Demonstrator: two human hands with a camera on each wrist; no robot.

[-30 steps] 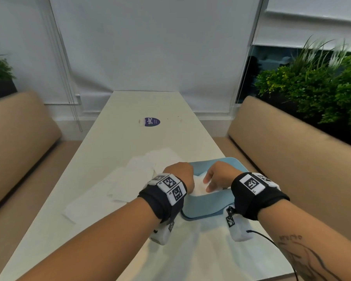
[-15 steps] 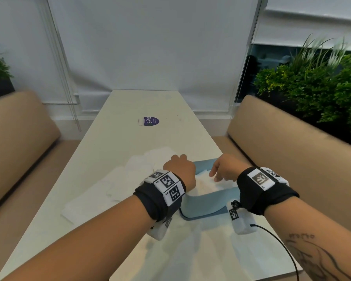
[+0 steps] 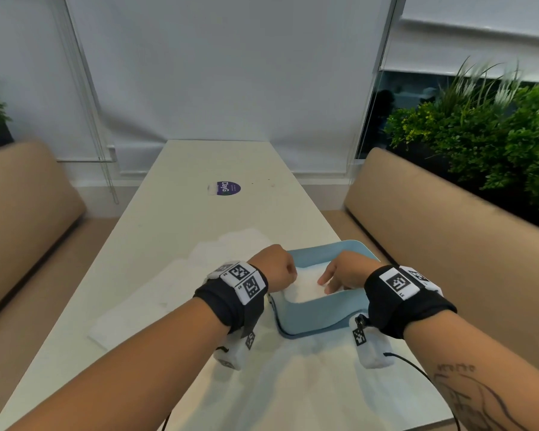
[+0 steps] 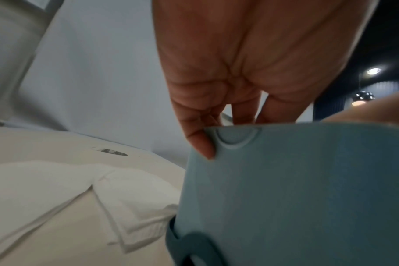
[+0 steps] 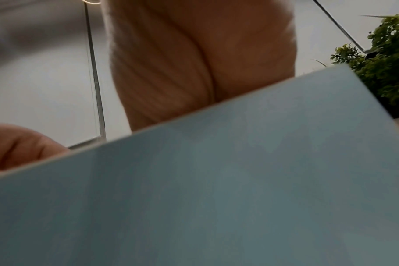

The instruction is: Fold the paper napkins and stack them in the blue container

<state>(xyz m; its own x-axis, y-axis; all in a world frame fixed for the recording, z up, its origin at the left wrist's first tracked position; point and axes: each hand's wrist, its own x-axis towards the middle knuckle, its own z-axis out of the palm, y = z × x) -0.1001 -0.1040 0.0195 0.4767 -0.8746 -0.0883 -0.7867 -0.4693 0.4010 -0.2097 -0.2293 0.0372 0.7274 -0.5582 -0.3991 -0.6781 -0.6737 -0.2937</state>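
Note:
The blue container (image 3: 318, 315) stands near the table's right edge, with a white folded napkin stack (image 3: 305, 287) inside it. My left hand (image 3: 274, 272) is at its left rim. In the left wrist view my left hand (image 4: 228, 108) reaches over the container (image 4: 285, 189) wall: one finger lies outside it, and the others go inside, their tips hidden. My right hand (image 3: 343, 275) is inside the container, its fingers resting straight on the stack. In the right wrist view the container (image 5: 216, 198) wall hides the fingers of my right hand (image 5: 194, 72). Loose unfolded napkins (image 3: 175, 290) (image 4: 46, 183) lie to the left.
Tan benches flank the table on the left (image 3: 22, 213) and the right (image 3: 433, 237). A purple sticker (image 3: 227, 188) marks the far table top. Plants (image 3: 479, 135) stand behind the right bench. More white paper (image 3: 308, 384) lies at the near end.
The folded napkin that both hands held at the container's rim now lies flat inside it. Both hands have sunk lower into the container, and the right fingers have straightened onto the stack.

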